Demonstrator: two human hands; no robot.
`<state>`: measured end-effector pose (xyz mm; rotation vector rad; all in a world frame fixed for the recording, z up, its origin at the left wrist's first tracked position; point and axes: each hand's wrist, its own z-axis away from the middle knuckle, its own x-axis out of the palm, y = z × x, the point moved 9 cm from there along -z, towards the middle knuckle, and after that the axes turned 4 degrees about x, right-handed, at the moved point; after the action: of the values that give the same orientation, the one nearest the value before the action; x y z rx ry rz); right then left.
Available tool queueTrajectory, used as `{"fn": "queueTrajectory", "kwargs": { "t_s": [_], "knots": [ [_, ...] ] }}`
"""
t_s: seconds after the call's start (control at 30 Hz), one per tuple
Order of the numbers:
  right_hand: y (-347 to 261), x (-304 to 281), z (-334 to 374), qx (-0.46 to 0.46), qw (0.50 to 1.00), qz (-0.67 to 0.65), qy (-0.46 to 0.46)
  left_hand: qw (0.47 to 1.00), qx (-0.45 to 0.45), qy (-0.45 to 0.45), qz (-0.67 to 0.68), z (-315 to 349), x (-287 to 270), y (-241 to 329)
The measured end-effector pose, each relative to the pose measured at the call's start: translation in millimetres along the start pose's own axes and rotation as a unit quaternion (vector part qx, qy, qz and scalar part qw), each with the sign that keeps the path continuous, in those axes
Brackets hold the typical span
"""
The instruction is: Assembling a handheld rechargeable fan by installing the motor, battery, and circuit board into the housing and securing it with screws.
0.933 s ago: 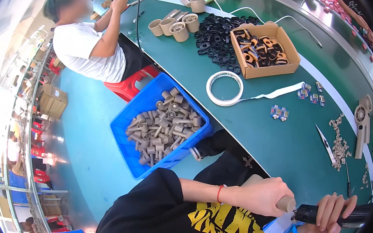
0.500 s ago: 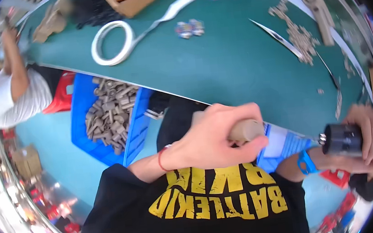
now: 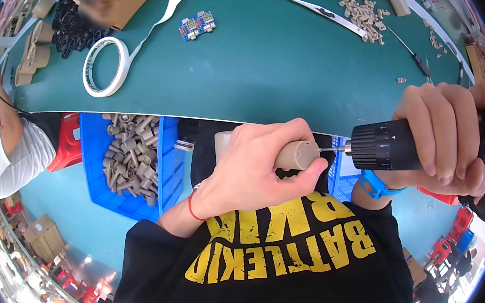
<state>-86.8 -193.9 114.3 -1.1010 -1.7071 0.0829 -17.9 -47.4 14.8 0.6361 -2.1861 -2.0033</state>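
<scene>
In front of my chest, my left hand [image 3: 250, 168] is closed around a beige plastic housing [image 3: 297, 156] with a rounded end. My fingers hide most of that part. My right hand [image 3: 445, 136] grips a black electric screwdriver [image 3: 381, 147], its fingers wrapped over the body. The screwdriver lies level and points left, and its thin bit [image 3: 332, 150] reaches the end face of the housing. I cannot make out whether a screw sits at the tip.
On the green table [image 3: 234, 75] are a tape roll [image 3: 105, 66], small circuit boards [image 3: 197, 25], tweezers [image 3: 326, 15], a pile of small beige parts [image 3: 361, 15] and a thin screwdriver [image 3: 416, 59]. A blue bin [image 3: 95, 167] of beige housings stands left. Another person [image 3: 8, 140] sits at far left.
The electric screwdriver has come left and its bit now meets the housing. My left hand has shifted slightly left, still gripping it. The whole view has moved a little.
</scene>
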Motion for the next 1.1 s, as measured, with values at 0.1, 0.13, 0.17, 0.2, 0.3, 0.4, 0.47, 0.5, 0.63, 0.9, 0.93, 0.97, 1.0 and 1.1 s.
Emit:
{"fn": "queueTrajectory", "kwargs": {
  "t_s": [0.1,0.13,0.17,0.2,0.3,0.4,0.47,0.5,0.63,0.9,0.93,0.97,1.0,1.1],
  "knots": [
    [6,-1,2,0.013,0.999,0.030,0.016,1.000,0.009,-0.006,-0.016,-1,1,0],
    [11,-2,3,0.016,0.999,0.030,0.016,1.000,0.015,-0.003,-0.025,-1,0,1],
    [12,-1,4,-0.014,1.000,-0.002,-0.010,1.000,0.014,-0.001,-0.023,-1,0,0],
    [15,-1,6,-0.043,0.998,-0.035,-0.036,0.999,0.026,-0.004,-0.046,0,0,1],
    [10,-3,15,-0.135,0.978,-0.122,-0.105,0.998,0.033,-0.004,-0.057,0,5,1],
    [17,-2,6,-0.112,0.974,-0.134,-0.142,0.999,0.019,-0.005,-0.051,0,5,-1],
    [19,3,1,-0.089,0.969,-0.147,-0.179,0.999,0.010,-0.014,-0.049,0,6,-1],
    [20,7,-1,-0.077,0.965,-0.154,-0.197,0.999,0.013,-0.014,-0.049,-1,6,-1],
    [1,-2,2,0.086,0.987,0.014,-0.136,0.999,0.011,-0.018,-0.028,-2,7,5],
    [-68,-14,10,-0.121,0.988,-0.031,-0.092,0.949,-0.115,-0.076,0.285,1,17,-19],
    [-91,-33,17,-0.104,0.994,-0.020,0.014,0.915,-0.125,-0.095,0.372,2,17,-23],
    [-115,-45,19,-0.059,0.982,0.152,0.097,0.873,-0.135,-0.114,0.456,5,15,-23],
    [-142,-62,27,-0.020,0.964,0.225,0.138,0.892,-0.123,-0.084,0.428,14,7,-9],
    [-229,-179,54,0.042,0.700,0.601,0.383,0.770,-0.129,-0.042,0.623,-10,-5,-6]
  ]
}}
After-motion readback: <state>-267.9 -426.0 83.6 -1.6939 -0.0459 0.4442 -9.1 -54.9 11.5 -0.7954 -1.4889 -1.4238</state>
